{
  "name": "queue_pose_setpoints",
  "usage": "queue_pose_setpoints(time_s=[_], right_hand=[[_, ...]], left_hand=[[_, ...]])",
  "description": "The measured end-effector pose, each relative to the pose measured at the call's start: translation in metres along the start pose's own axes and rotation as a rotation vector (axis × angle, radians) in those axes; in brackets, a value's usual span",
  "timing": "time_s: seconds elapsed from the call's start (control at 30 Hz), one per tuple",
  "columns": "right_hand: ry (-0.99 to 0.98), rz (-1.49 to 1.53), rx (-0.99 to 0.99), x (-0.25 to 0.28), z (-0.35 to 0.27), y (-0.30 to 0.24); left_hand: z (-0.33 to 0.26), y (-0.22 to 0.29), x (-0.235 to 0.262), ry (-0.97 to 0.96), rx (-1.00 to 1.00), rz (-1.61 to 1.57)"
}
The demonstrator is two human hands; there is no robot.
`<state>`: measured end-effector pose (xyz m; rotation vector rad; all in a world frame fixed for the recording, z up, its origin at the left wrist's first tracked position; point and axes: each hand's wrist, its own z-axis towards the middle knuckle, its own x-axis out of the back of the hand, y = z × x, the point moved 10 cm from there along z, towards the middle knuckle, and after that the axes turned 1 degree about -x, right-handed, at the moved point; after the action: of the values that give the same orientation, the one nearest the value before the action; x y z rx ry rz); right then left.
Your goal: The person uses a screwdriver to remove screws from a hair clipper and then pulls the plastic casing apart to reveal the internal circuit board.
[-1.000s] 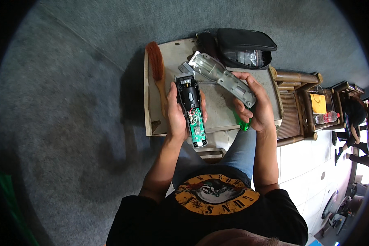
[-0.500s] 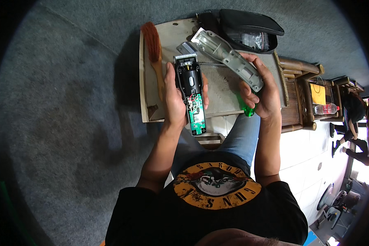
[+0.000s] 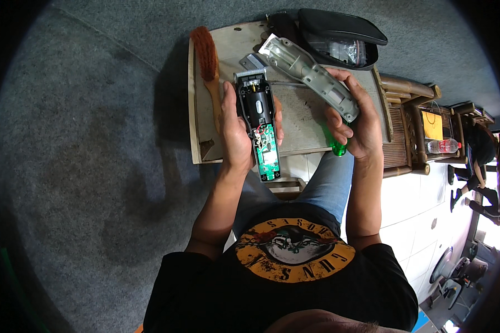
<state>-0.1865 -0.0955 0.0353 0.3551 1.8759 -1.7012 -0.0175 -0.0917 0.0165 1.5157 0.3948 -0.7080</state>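
My left hand (image 3: 235, 136) is wrapped round an opened hair clipper (image 3: 258, 105), its toothed blade pointing away from me. The clipper's inside faces up, with a black upper part and a green circuit board with thin wires at the near end. In my right hand (image 3: 363, 119) is the clipper's grey housing cover (image 3: 315, 77), hollow side up and tilted to the far left. Beneath the right hand shows a green, see-through screwdriver handle-like piece (image 3: 339, 147), partly hidden; I cannot tell whether the hand touches it. The two clipper parts are apart.
Both hands are above a small worn wooden table (image 3: 305, 130). A brush with reddish bristles (image 3: 205, 55) lies at its left, a metal clipper piece (image 3: 252, 61) behind the clipper. An open black case (image 3: 341, 39) stands far right. Bamboo furniture (image 3: 403, 127) holds a bottle (image 3: 443, 146); a person (image 3: 479, 161) sits beyond.
Both hands keep their holds. The cover and right hand have shifted very slightly to the right, and the view has moved a little. Nothing was let go.
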Motion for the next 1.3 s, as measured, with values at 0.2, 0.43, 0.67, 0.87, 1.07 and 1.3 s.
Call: queue_pose_setpoints(time_s=[0.2,0.43,0.67,0.87,1.07,1.3], right_hand=[[-0.003,-0.003,0.001,-0.0003,0.0,-0.0001],[0.018,-0.027,0.001,0.0004,-0.0001,0.0001],[0.012,-0.014,0.011,0.0012,-0.0003,-0.0002],[0.009,-0.017,0.011,0.0003,-0.0006,-0.0012],[0.033,-0.056,0.005,-0.0003,-0.0002,-0.0013],[0.027,-0.037,0.002,-0.0002,-0.0005,-0.0006]], left_hand=[[-0.001,0.0017,-0.0003,0.007,-0.003,-0.003],[-0.0015,0.0042,-0.0027,-0.006,-0.031,-0.005],[-0.0012,0.0044,-0.0025,-0.009,-0.035,-0.001],[-0.0019,0.0042,-0.0027,0.008,-0.023,-0.014],[-0.0021,0.0043,-0.002,-0.004,-0.022,0.002],[-0.0015,0.0027,-0.0033,-0.033,-0.015,-0.014]])
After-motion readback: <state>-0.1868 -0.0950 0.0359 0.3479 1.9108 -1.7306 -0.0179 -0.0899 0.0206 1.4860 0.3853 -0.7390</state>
